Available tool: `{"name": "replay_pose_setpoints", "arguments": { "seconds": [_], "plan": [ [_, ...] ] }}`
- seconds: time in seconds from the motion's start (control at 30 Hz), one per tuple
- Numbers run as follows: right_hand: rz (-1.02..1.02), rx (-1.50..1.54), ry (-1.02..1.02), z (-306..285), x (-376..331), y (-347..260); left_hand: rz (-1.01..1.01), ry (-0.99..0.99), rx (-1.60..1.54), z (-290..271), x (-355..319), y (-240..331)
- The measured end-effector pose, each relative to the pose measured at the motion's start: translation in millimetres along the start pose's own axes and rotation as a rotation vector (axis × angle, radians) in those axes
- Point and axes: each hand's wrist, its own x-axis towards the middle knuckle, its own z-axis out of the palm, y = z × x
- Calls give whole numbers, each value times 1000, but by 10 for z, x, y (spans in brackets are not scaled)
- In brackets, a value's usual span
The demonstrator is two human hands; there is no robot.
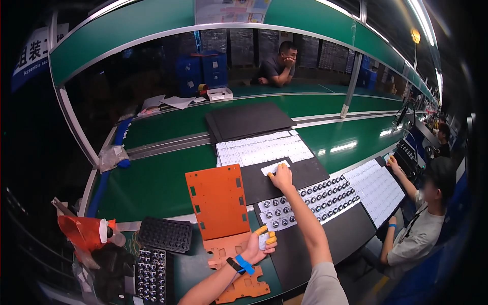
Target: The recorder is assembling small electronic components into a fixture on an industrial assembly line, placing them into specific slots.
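My left hand point(256, 246), with yellow finger covers and a blue wristband, is closed on a small white card point(263, 241) above an orange fixture plate point(233, 287). My right hand point(281, 178) reaches forward, its covered fingertips closed on a white card point(271, 168) at a black board point(255, 185). Below that arm, rows of shiny dark round parts point(278, 212) sit on white cards. An orange panel with slots point(217, 203) stands raised behind the fixture plate. My left fingers partly hide the card they hold.
White card sheets point(264, 148) lie beyond my right hand. At left are a black tray point(165, 235), a tray of round metal parts point(151, 274) and an orange bag point(81, 234). A co-worker point(424, 218) sits at right beside another card sheet point(375, 189). Another person point(277, 68) leans across the line.
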Motion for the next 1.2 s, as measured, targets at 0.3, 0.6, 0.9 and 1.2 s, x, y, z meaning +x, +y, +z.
{"name": "replay_pose_setpoints", "arguments": {
  "seconds": [0.3,0.6,0.9,1.2],
  "plan": [
    [-509,194,-104,-375,-694,-407,17,34,18,-34,-6,25],
    [-552,280,-133,-486,-800,-567,33,24,7,-45,-13,14],
    [-509,658,-30,-1064,-1146,-516,59,210,-26,-103,46,20],
    [-426,664,-597,-1744,-1665,-652,134,266,34,-95,71,45]
  ]
}}
